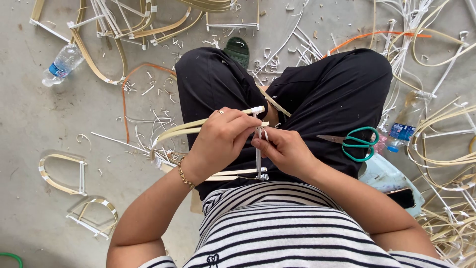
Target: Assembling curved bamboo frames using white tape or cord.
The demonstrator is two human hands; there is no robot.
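I sit cross-legged on the floor in black trousers and a striped shirt. My left hand (218,141), with a ring and a gold bracelet, grips a bent loop of pale cane strips (176,131) near its end. My right hand (282,149) pinches a thin white strip (258,161) that runs down across the cane frame, wrapped at the cane's tip just above my fingers. A lower cane strip (233,173) of the same frame lies across my lap under my wrists.
Green-handled scissors (354,143) rest on my right thigh. Finished cane loops (62,173) lie on the concrete floor at left, a water bottle (62,63) at far left, another bottle (399,133) at right, a phone (402,197) beside my hip. Cane strips and white offcuts are scattered around.
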